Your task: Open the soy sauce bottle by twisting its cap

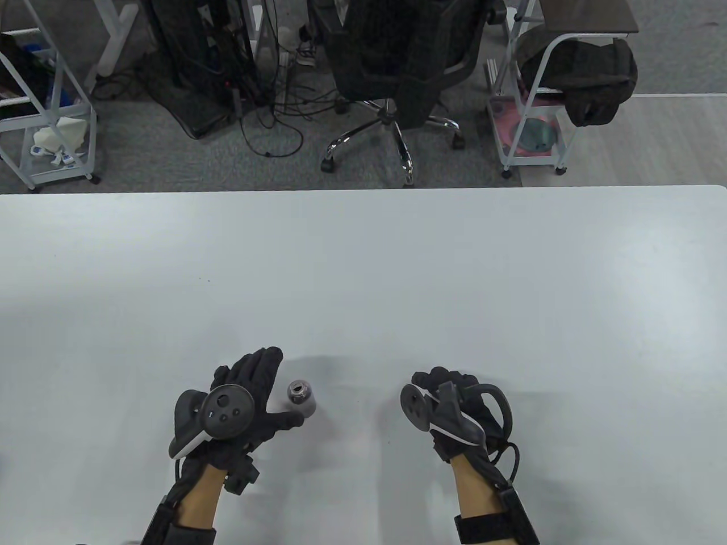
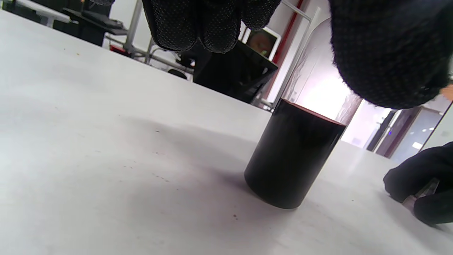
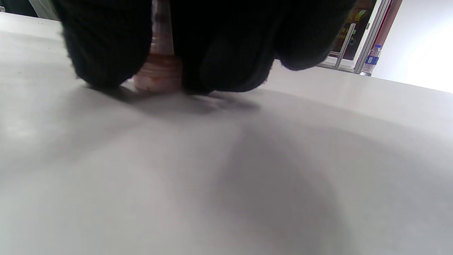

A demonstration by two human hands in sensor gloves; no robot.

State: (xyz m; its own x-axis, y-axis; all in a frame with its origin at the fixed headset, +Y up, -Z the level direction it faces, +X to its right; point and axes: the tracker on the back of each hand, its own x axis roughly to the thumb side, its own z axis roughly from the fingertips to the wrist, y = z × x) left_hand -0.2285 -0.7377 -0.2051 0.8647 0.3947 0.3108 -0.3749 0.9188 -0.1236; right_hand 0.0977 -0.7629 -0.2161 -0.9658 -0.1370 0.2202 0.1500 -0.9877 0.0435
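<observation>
Nearest you, your right hand (image 1: 454, 400) is curled down onto the table (image 1: 363, 272), fingers (image 3: 106, 42) bunched around a small ribbed, pinkish piece that rests on the surface — most likely the cap (image 3: 161, 76), set down there so it stays out of the way. The table view hides it under the glove, so I judge that from the right wrist view alone.

Your left hand (image 1: 244, 406) lies loosely spread just left of the bottle (image 1: 301, 397), fingers reaching forward and the thumb tip at the bottle's near side; whether the thumb touches it I cannot tell. It grips nothing. That placement reads as a guard — near enough to steady the bottle if it rocks.

The bottle stands upright between your hands, closer to the left, dark liquid filling its lower part (image 2: 292, 156). From above its mouth looks uncovered, so the twist seems done.

Farther off, past the table edge, stands an office chair (image 1: 397, 74).
</observation>
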